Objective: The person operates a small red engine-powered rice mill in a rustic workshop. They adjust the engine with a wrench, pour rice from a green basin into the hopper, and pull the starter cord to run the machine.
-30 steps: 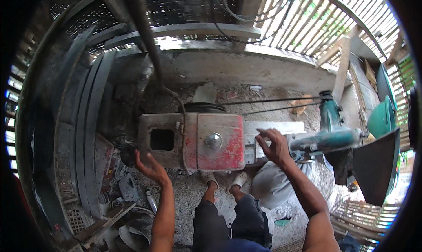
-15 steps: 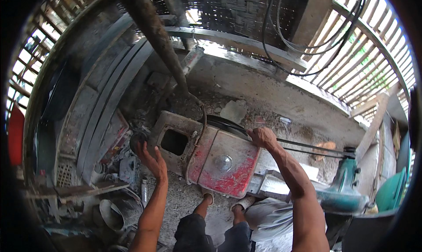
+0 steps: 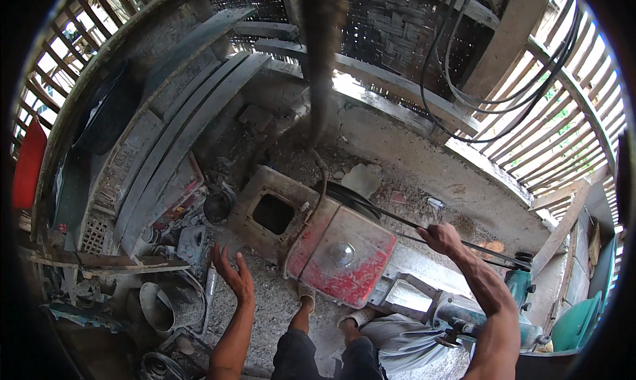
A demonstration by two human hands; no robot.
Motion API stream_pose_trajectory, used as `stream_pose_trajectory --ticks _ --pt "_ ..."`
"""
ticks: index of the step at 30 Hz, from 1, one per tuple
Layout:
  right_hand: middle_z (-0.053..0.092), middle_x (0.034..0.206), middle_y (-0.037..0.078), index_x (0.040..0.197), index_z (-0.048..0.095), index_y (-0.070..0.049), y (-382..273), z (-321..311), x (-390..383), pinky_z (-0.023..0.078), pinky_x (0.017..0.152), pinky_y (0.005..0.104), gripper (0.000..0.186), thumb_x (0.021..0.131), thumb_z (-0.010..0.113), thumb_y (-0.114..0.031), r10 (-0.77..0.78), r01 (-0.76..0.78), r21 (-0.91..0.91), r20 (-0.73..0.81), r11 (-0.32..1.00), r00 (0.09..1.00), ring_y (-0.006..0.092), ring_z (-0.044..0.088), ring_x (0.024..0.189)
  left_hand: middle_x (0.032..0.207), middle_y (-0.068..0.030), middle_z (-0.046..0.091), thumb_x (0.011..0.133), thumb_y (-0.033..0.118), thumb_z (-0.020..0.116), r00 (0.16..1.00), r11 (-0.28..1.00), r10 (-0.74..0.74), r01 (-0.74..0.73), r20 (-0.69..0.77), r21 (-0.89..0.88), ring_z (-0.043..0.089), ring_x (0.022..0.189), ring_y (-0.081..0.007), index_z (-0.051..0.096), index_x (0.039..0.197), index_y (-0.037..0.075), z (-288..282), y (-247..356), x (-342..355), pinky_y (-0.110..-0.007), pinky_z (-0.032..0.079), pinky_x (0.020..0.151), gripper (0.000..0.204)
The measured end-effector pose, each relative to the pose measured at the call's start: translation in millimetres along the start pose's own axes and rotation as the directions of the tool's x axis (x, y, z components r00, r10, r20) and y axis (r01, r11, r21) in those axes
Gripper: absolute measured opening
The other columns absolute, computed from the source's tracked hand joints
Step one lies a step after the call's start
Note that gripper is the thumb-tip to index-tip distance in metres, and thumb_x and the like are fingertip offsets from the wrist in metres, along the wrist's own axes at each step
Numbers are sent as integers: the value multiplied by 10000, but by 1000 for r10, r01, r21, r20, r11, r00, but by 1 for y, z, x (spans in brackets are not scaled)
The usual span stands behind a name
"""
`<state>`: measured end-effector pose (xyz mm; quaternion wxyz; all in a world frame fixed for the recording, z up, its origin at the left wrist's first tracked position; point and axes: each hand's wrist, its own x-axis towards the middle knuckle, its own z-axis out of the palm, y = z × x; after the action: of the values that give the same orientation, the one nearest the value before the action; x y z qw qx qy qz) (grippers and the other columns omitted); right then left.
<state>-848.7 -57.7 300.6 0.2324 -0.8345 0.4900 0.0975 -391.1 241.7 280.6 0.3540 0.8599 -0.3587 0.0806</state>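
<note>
My right hand (image 3: pixel 442 239) is closed on a black drive belt (image 3: pixel 478 247), midway along its run. The belt goes from a dark pulley wheel (image 3: pixel 352 200) behind a worn engine to a small pulley (image 3: pixel 523 257) on a green machine (image 3: pixel 519 284). The engine has a faded red cover (image 3: pixel 344 264) with a shiny round cap (image 3: pixel 341 254). On its left part is a square opening (image 3: pixel 273 213) with a dark inside. My left hand (image 3: pixel 235 278) hangs apart from the engine, palm up and fingers spread, holding nothing. Near it stands a slim grey bottle (image 3: pixel 211 280).
A thick pole (image 3: pixel 319 62) hangs down close in front, with a rope (image 3: pixel 322 188) running to the engine. Planks (image 3: pixel 179 148) lean at the left. A dusty bucket (image 3: pixel 162 307) lies near my left arm. By my feet is a pale sack (image 3: pixel 401 339).
My right hand has moved right, from beside the engine cover's corner along the belt. My left hand has dropped away from the engine's left side. The view has shifted.
</note>
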Motion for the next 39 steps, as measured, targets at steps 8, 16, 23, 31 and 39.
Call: stream_pose_trajectory --ticks 8,16,23,31,39 --pt "601 603 166 689 581 -43 58 -16 -39 451 506 468 473 905 580 -464 89 -146 -296 -198 944 976 365 626 593 1418 -201 419 979 142 523 992 993 100 -105 -75 -61 366 1339 -372 529 1215 -9 29 -19 52 -511 303 1080 279" --pt "584 604 132 720 538 -62 79 6 -31 434 479 458 407 900 601 -421 -23 -61 -216 -365 974 931 347 614 557 1374 -214 464 957 67 523 999 988 -35 39 -25 152 396 1315 -376 559 1130 -37 -4 -96 -16 -502 344 1049 205" --pt "609 627 113 731 552 -70 55 13 6 452 488 443 383 894 609 -412 -98 29 -172 -410 985 907 314 621 550 1147 -193 637 944 191 590 993 886 13 -64 114 459 576 1090 -360 675 1083 33 -54 -144 -120 -460 476 917 227" --pt "670 860 110 919 614 -82 0 63 109 429 834 483 365 944 503 -429 -248 170 -282 -270 944 930 277 617 948 1304 -221 539 933 145 608 859 899 -274 68 433 432 472 1243 -374 667 1087 17 -52 -101 -132 -498 409 1016 209" --pt "548 1268 150 1144 555 -58 -114 74 197 350 1060 499 319 943 504 -300 -492 663 126 -571 738 657 347 469 1249 1387 -205 465 954 125 571 870 934 -147 -34 470 355 410 1291 -387 640 1145 36 -106 -88 -150 -494 393 1019 221"
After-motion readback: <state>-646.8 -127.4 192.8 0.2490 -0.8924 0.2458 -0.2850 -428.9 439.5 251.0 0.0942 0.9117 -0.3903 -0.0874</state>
